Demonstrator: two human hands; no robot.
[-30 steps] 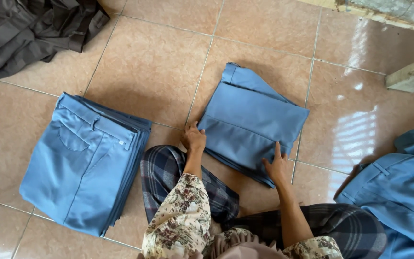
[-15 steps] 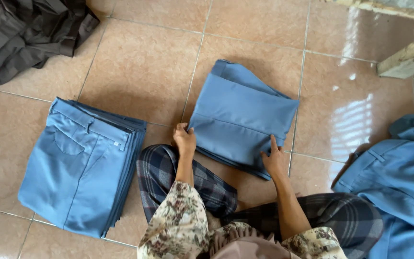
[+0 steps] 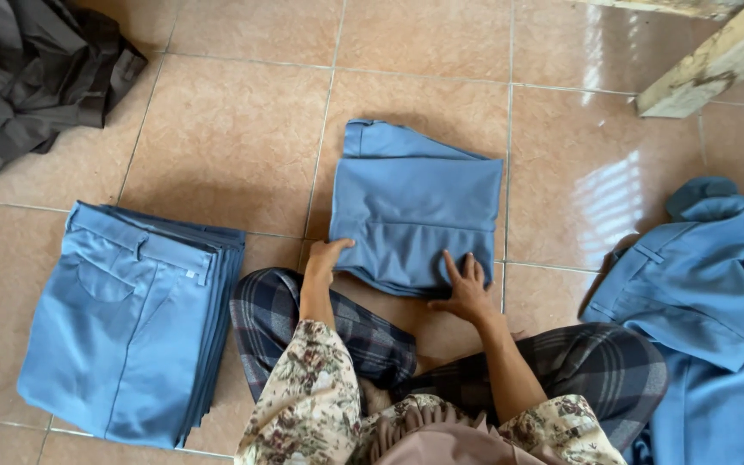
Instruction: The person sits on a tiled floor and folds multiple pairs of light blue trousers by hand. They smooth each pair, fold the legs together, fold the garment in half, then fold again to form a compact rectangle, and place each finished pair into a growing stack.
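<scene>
A folded pair of blue trousers (image 3: 415, 207) lies on the tiled floor in front of my crossed legs in dark plaid cloth. My left hand (image 3: 325, 258) grips its near left corner, fingers curled over the edge. My right hand (image 3: 465, 288) lies flat on the near right edge with fingers spread, pressing the cloth down. To my left sits a neat stack of several folded blue trousers (image 3: 127, 323), pocket side up.
Loose blue garments (image 3: 708, 301) lie heaped at the right. A dark grey pile of cloth (image 3: 27, 77) fills the top left corner. A pale wooden beam (image 3: 716, 60) crosses the top right. The floor (image 3: 226, 138) is glossy tan tile.
The folded trousers have been turned square to me and slid a little nearer. My right hand has gone from gripping the edge to lying flat on it.
</scene>
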